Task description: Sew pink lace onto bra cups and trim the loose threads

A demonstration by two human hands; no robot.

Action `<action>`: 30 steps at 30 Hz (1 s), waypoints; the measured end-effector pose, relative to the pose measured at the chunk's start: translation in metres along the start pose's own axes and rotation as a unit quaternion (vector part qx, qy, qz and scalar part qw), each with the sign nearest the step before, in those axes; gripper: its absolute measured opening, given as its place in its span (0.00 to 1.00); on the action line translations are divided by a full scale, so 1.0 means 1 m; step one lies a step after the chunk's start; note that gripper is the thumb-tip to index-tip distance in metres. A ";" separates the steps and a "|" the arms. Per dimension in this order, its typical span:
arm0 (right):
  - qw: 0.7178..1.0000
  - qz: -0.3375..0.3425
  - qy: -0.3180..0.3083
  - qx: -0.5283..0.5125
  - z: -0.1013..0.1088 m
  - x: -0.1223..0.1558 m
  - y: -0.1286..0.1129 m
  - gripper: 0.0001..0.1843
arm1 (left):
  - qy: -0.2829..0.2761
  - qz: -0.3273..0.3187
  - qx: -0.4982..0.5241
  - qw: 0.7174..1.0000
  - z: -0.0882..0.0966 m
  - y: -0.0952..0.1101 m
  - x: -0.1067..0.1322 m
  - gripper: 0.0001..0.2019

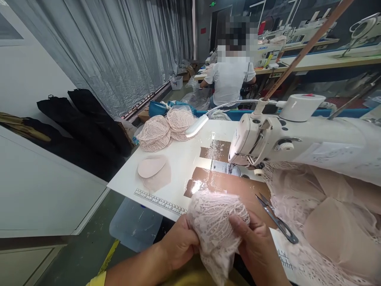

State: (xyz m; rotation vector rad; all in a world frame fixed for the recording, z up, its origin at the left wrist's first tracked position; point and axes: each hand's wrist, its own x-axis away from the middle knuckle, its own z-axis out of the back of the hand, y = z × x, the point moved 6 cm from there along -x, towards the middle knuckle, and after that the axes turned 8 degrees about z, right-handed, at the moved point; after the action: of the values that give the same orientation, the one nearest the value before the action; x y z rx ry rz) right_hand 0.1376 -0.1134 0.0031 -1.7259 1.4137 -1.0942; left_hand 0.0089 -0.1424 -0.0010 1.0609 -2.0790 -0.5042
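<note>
Both of my hands hold a bundled piece of pale pink lace (216, 222) at the near edge of the white sewing table (178, 159). My left hand (178, 242) grips its left side with the fingers curled in. My right hand (257, 250) is wrapped round its right side, thumb pressed on top. The white sewing machine (297, 139) stands just beyond, its needle area (253, 163) above a metal plate.
Thread snips (278, 220) lie to the right of the lace. A heap of pink fabric and cups (327, 222) fills the right. Lace cups (163, 129) and flat oval pieces (153, 169) sit at the table's left. A person in white (230, 79) sits at a far bench.
</note>
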 end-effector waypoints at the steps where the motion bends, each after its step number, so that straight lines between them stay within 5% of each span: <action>1: 1.000 0.005 0.015 -0.022 0.004 -0.002 -0.001 0.13 | -0.001 -0.007 0.010 1.000 0.002 0.002 0.000 0.17; 4: 0.997 0.045 0.035 -0.048 0.008 -0.007 -0.006 0.12 | -0.040 -0.029 0.055 0.997 -0.002 0.010 0.000 0.19; 9: 0.999 0.032 0.023 -0.032 0.001 -0.009 -0.002 0.10 | -0.106 0.037 0.062 0.992 -0.016 -0.007 -0.004 0.24; 14: 0.999 0.033 0.028 0.000 0.013 -0.016 -0.009 0.11 | -0.098 0.063 -0.166 0.979 0.003 -0.007 0.010 0.10; 17: 0.995 0.086 0.041 0.039 0.020 -0.019 -0.025 0.10 | -0.182 0.112 -0.366 0.906 0.007 0.014 0.028 0.07; 19: 0.989 0.106 0.007 0.103 0.014 -0.018 -0.031 0.10 | -0.147 0.013 -0.417 0.897 0.005 0.049 0.030 0.10; 22: 0.963 0.107 -0.128 0.213 -0.012 -0.011 -0.031 0.10 | -0.031 -0.190 -0.467 0.863 -0.008 0.097 0.027 0.29; 25: 0.930 0.118 -0.218 0.273 -0.034 -0.003 -0.030 0.10 | -0.028 -0.171 -0.520 0.836 -0.016 0.095 0.011 0.27; 30: 0.923 0.163 -0.153 0.314 -0.031 -0.008 -0.039 0.15 | -0.034 -0.095 -0.523 0.846 -0.005 0.071 -0.010 0.16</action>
State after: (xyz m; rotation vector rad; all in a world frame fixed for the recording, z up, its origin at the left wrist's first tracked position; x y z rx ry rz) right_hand 0.1264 -0.0967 0.0489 -1.0924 0.9611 -0.9082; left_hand -0.0206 -0.0933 0.0426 0.5546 -1.3554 -1.5568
